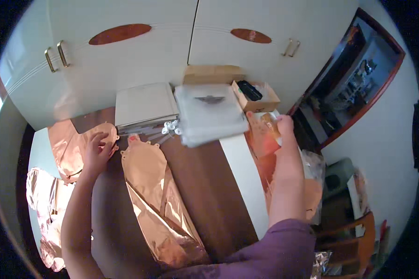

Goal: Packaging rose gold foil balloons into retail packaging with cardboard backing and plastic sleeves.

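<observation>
Above a rose-gold foil balloon [63, 149] at the left of the table is my left hand [97, 151], its fingers loosely bent and apart. Whether it touches the foil is hard to tell. A second flat, shiny foil balloon [146, 172], with small tabs round its far end, stretches down the middle of the table. Out to the right, my right hand [285, 125] is closed beside a small orange and white packet [269, 124]. What its fingers hold is hidden. Under the right forearm lie more copper-coloured foil pieces [267, 165].
At the back stand a grey-white flat box [146, 104], a stack of clear plastic bags [212, 116] and an open cardboard box [260, 103] holding a black object. Small white rolls [171, 127] lie between. Crumpled foil [42, 195] sits far left; a wooden chair [365, 237] stands right.
</observation>
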A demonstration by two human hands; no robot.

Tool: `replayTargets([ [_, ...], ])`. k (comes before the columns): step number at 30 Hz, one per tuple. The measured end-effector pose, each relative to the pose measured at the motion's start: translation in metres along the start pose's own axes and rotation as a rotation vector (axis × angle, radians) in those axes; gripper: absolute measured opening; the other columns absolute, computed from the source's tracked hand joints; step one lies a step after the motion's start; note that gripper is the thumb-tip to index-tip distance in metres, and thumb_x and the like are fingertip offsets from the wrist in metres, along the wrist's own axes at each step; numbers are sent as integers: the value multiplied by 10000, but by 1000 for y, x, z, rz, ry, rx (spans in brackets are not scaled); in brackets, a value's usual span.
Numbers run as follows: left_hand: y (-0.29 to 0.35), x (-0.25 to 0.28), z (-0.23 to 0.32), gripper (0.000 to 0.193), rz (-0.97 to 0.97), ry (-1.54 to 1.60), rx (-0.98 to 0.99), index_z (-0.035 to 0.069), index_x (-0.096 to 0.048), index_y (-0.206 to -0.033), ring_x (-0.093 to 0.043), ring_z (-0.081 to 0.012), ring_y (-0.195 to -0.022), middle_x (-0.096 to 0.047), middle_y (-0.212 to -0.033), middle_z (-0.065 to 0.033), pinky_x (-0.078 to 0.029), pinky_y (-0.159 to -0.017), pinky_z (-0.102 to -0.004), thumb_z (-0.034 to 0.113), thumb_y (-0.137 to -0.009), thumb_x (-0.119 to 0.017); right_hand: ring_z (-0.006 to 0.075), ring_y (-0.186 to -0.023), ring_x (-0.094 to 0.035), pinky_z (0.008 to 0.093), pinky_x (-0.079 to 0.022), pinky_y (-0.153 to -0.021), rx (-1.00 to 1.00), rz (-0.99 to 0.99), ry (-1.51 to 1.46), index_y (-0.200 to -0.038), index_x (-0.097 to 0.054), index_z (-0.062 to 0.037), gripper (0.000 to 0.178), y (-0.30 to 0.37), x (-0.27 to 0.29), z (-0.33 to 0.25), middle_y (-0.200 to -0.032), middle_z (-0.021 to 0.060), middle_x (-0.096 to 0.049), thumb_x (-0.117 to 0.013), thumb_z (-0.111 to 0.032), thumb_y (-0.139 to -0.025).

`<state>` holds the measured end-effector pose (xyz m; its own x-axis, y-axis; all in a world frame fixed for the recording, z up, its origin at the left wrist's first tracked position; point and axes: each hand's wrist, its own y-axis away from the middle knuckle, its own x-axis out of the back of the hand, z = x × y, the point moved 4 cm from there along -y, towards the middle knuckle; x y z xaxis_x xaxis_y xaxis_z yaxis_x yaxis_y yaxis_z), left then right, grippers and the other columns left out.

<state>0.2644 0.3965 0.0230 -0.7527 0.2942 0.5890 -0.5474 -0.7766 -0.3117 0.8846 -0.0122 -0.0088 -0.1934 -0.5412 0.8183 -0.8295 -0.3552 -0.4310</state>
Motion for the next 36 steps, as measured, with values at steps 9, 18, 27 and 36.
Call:
replayTargets([
  [9,-25,-15,22,339,-9,-128,-136,2,-627,-1152,-647,-245,-977,-554,-1224,-157,-547,-841,-354,191,-870,-642,401,-867,-656,486,-522,-783,88,-49,402,-860,-716,-35,190,-7,20,-19,-890,214,-679,-594,-176,-820],
  [18,-53,-18,50,403,-64,-458,-454,37,-578,-1234,-531,-359,-1174,-532,-1273,-173,-432,-1008,-454,140,-847,-623,362,-852,-663,484,-519,-725,266,-4,567,-874,-706,-47,262,23,88,-174,-882,208,-669,-583,-277,-898],
  [27,-68,-35,26,226,-276,-777,-669,33,-618,-966,-600,-318,-1055,-623,-1050,-149,-423,-1021,-439,148,-771,-623,362,-1153,-552,428,-454,-983,966,-325,-184,-1234,-543,21,437,137,-33,-443,-1263,190,-569,-619,-215,-875],
  [36,-65,-18,19,292,-150,-240,-446,11,-649,-1036,-616,-345,-992,-625,-1037,-173,-496,-919,-401,171,-793,-666,349,-1041,-620,458,-501,-876,1084,-440,-86,-1066,-633,-32,274,152,-55,-465,-1124,177,-645,-591,-237,-889],
])
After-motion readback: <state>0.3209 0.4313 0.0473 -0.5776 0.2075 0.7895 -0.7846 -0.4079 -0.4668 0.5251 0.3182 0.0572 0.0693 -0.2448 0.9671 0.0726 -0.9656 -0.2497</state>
